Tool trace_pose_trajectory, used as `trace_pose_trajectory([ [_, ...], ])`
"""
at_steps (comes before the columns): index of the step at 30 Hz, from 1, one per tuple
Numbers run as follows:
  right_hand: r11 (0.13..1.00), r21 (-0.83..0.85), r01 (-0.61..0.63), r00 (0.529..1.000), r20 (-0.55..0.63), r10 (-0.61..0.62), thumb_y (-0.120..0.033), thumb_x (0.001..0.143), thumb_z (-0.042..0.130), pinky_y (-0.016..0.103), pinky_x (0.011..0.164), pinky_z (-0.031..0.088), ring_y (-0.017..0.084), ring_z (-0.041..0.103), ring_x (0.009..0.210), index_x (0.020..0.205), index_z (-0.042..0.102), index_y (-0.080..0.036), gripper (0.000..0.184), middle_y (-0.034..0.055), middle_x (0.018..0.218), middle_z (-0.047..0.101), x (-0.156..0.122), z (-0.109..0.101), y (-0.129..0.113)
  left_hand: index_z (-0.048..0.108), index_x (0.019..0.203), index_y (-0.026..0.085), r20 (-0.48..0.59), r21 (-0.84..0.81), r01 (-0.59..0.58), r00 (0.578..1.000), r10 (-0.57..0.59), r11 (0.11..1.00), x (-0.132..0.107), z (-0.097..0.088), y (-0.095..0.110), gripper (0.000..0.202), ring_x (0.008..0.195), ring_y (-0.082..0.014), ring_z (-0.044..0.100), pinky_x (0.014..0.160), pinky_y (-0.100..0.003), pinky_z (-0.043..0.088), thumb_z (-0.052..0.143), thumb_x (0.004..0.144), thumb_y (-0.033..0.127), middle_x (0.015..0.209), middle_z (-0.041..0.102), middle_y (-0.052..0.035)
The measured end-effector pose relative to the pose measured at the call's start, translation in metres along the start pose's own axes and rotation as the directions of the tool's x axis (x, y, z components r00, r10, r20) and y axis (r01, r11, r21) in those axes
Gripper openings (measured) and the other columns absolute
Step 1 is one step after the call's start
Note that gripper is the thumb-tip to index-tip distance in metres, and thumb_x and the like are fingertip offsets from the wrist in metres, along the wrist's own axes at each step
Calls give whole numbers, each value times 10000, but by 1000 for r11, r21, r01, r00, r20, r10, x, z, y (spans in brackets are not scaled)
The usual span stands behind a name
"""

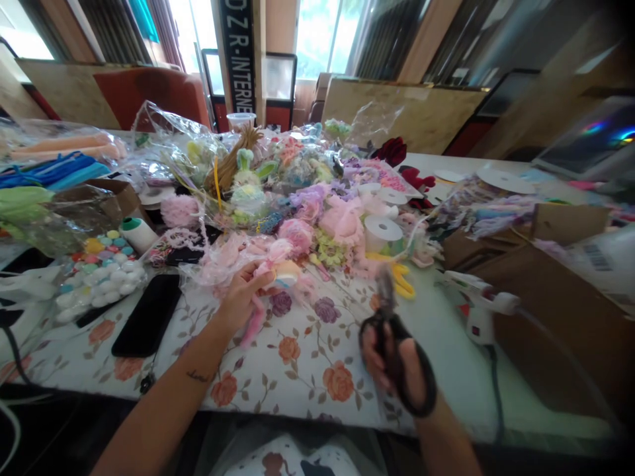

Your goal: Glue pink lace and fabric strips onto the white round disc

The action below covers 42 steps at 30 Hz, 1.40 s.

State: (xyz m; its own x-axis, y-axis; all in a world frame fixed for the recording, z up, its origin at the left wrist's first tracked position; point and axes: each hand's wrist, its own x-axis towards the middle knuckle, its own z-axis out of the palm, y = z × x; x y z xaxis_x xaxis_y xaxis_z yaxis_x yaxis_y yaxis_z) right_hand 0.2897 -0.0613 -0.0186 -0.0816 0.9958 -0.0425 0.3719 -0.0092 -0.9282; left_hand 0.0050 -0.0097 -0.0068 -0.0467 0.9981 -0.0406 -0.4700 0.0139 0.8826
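Observation:
My left hand (pixel 241 297) pinches a small rounded pastel craft piece (pixel 286 273), banded orange, white and blue, with pink fluff at its near end. A pink fuzzy strip (pixel 254 322) dangles below those fingers. Over the table's right part, my right hand (pixel 391 363) grips scissors (pixel 387 311) by their black handles, blades pointing away from me. Motion smears the blades, so how far apart they are is unclear. Between the scissors and the craft piece is a gap of flowered cloth (pixel 307 350).
A phone (pixel 147 316) and a bag of pompoms (pixel 106 277) lie on the left. Behind my hands is a heap of yarn, including a pink ball (pixel 296 236), and a white spool (pixel 383 231). On the right, a glue gun (pixel 479 304) stands beside a cardboard box (pixel 555 317).

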Motion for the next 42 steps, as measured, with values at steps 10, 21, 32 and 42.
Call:
trace_pose_trajectory([
  [10, 668, 611, -424, 703, 687, -183, -849, 764, 383, 157, 273, 310, 48, 337, 292, 733, 475, -172, 684, -63, 488, 419, 12, 88, -16, 643, 843, 173, -73, -50, -5, 997, 1, 999, 5, -3, -1, 273, 640, -74, 617, 661, -215, 575, 815, 653, 268, 767, 655, 38],
  [21, 716, 528, -456, 676, 729, -108, -846, 762, 398, 155, 278, 334, 49, 363, 295, 801, 513, -143, 714, -65, 484, 439, 7, 90, -13, 635, 849, 185, -69, -88, -7, 998, 1, 996, 3, 1, -4, 288, 616, -81, 623, 631, -197, 544, 822, 637, 237, 720, 660, 44],
  [32, 740, 488, -463, 685, 727, -52, -859, 741, 410, 155, 281, 339, 48, 361, 289, 756, 503, -157, 708, -64, 479, 437, 8, 90, -16, 651, 795, 177, -62, -50, -34, 998, 31, 998, 1, 1, -4, 201, 575, -56, 557, 592, -167, 508, 800, 674, 237, 676, 619, 50],
  [42, 739, 518, -431, 712, 698, -74, -835, 777, 392, 157, 280, 318, 48, 358, 296, 837, 541, -134, 719, -63, 488, 441, 6, 90, -14, 678, 858, 189, -49, -8, -50, 998, 49, 999, -1, 5, -2, 223, 626, -78, 608, 616, -173, 523, 798, 685, 264, 725, 664, 29],
])
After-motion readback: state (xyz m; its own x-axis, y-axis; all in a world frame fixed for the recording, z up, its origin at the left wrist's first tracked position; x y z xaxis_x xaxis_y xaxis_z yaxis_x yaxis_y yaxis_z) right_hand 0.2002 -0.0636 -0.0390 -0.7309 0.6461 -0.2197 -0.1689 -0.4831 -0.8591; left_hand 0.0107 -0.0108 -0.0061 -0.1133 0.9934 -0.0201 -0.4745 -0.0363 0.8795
